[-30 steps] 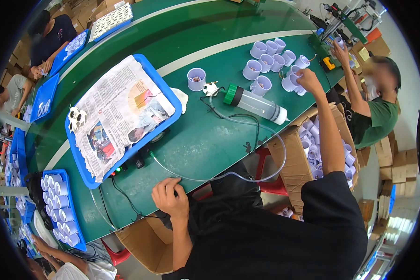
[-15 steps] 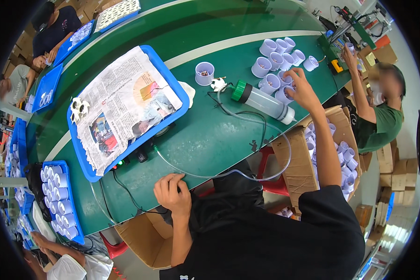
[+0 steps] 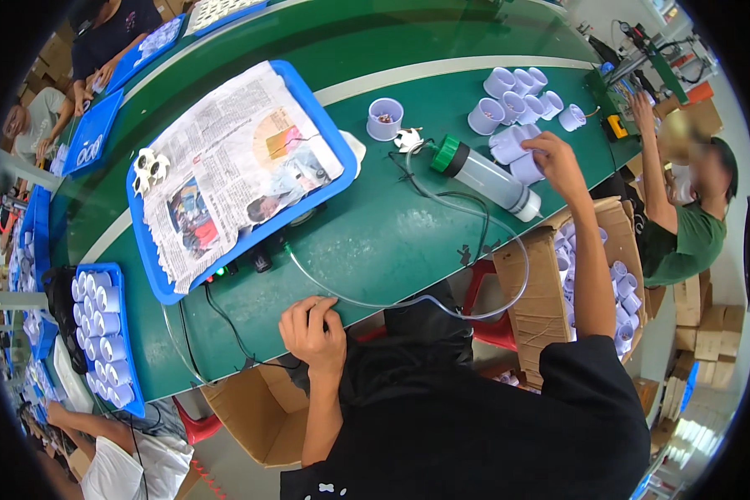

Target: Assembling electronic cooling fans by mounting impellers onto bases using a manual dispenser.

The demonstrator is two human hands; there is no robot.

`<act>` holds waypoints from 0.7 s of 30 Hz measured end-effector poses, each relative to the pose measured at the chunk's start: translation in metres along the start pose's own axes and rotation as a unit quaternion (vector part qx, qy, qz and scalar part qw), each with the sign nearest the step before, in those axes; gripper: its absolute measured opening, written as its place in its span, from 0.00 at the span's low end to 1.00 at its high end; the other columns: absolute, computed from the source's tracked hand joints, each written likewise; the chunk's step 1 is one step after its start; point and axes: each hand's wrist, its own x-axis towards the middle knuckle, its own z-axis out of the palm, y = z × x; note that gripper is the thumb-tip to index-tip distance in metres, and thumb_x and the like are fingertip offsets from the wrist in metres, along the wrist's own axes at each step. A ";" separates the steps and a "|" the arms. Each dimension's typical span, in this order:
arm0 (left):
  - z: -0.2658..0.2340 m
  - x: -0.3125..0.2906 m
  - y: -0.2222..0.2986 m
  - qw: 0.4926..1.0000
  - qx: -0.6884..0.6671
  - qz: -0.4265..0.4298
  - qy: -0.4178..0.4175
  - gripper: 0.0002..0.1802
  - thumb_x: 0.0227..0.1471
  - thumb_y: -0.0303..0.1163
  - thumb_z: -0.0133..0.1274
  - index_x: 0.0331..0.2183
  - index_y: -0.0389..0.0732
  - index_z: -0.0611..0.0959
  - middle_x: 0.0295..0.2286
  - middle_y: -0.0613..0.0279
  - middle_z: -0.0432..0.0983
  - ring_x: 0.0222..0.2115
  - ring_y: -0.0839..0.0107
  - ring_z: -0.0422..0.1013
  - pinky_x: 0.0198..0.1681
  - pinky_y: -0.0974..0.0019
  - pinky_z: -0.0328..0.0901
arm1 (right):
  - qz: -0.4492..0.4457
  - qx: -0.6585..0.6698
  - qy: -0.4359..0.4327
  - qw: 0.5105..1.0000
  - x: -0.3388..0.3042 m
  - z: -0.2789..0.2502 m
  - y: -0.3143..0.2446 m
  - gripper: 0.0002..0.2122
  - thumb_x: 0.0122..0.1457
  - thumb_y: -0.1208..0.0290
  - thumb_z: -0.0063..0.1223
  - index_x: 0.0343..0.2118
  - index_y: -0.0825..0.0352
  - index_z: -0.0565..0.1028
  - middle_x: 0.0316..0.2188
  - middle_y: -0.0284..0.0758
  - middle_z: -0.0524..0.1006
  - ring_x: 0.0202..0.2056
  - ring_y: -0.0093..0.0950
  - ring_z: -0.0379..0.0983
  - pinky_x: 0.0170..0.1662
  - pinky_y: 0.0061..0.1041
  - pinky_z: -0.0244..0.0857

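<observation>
My right hand [image 3: 556, 162] is closed on a white plastic cup [image 3: 526, 169], which lies against other tilted white cups [image 3: 502, 148] at the near side of a cluster. Small parts show inside some of these cups. My left hand [image 3: 312, 332] rests at the table's near edge with loosely bent fingers, holding nothing. Between the hands a clear syringe barrel [image 3: 487, 179] with a green cap lies on the table, thin tubing running from it. Left of the cap are a small white finned part [image 3: 407, 140] and a single white cup [image 3: 385, 119] holding small parts.
A blue tray [image 3: 347, 158] lined with newspaper carries white finned parts [image 3: 150, 169]. Another blue tray [image 3: 133, 350] of cups stands at left. An open carton [image 3: 525, 292] of cups is beside my right arm. Tubing [image 3: 367, 304] loops over the table edge. Co-workers sit around.
My right hand has closed on a cup at the near side of the cluster, and the cups there have tipped and shifted. My left hand stays at the table edge. The whole view has shifted slightly.
</observation>
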 end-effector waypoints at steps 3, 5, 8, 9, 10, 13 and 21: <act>0.001 0.001 0.000 1.000 -0.007 0.003 0.003 0.09 0.40 0.17 0.54 0.27 0.41 0.82 0.29 0.60 0.76 0.33 0.58 0.71 0.38 0.60 0.64 | 0.016 0.025 0.032 0.999 0.000 -0.012 0.003 0.11 0.54 0.85 0.53 0.40 0.70 0.80 0.33 0.39 0.76 0.33 0.34 0.74 0.38 0.28 0.66; 0.001 -0.001 -0.001 1.000 -0.016 0.008 0.002 0.09 0.40 0.17 0.54 0.27 0.41 0.82 0.29 0.60 0.76 0.33 0.58 0.71 0.38 0.60 0.64 | 0.044 0.022 0.013 0.999 0.000 -0.021 -0.003 0.10 0.56 0.84 0.53 0.40 0.70 0.80 0.33 0.38 0.76 0.32 0.31 0.73 0.37 0.27 0.66; 0.002 -0.004 -0.004 1.000 -0.001 0.006 0.010 0.11 0.38 0.19 0.56 0.28 0.45 0.84 0.29 0.66 0.77 0.34 0.62 0.71 0.38 0.61 0.64 | 0.012 0.040 0.023 0.999 0.001 -0.016 0.008 0.10 0.56 0.84 0.53 0.41 0.71 0.79 0.33 0.37 0.76 0.32 0.29 0.72 0.37 0.26 0.66; 0.002 -0.003 -0.002 1.000 -0.004 0.002 0.010 0.11 0.38 0.19 0.56 0.27 0.44 0.84 0.29 0.66 0.77 0.34 0.63 0.71 0.38 0.61 0.64 | 0.006 0.048 0.021 0.999 0.000 -0.017 0.011 0.11 0.56 0.84 0.53 0.41 0.71 0.79 0.33 0.37 0.76 0.32 0.29 0.72 0.37 0.26 0.66; 0.001 -0.002 -0.002 1.000 -0.004 -0.002 0.011 0.10 0.38 0.19 0.56 0.26 0.44 0.84 0.29 0.67 0.77 0.34 0.63 0.71 0.38 0.61 0.64 | 0.019 0.034 0.015 0.999 0.000 -0.020 0.006 0.11 0.55 0.85 0.53 0.41 0.71 0.79 0.34 0.37 0.77 0.32 0.29 0.73 0.38 0.25 0.66; 0.000 -0.002 -0.003 1.000 -0.014 0.012 0.002 0.11 0.40 0.19 0.56 0.30 0.42 0.82 0.30 0.63 0.77 0.34 0.61 0.71 0.39 0.61 0.65 | 0.000 0.032 0.087 0.996 -0.011 -0.031 0.018 0.12 0.54 0.86 0.53 0.41 0.71 0.79 0.35 0.36 0.77 0.34 0.29 0.74 0.39 0.24 0.67; -0.010 -0.001 0.004 0.969 -0.226 -0.095 0.027 0.35 0.40 0.24 0.59 0.52 0.38 0.66 0.51 0.49 0.67 0.53 0.54 0.63 0.61 0.55 0.55 | -0.103 0.016 0.045 0.994 -0.038 -0.018 -0.147 0.16 0.48 0.90 0.50 0.37 0.66 0.81 0.36 0.39 0.76 0.35 0.34 0.77 0.37 0.26 0.69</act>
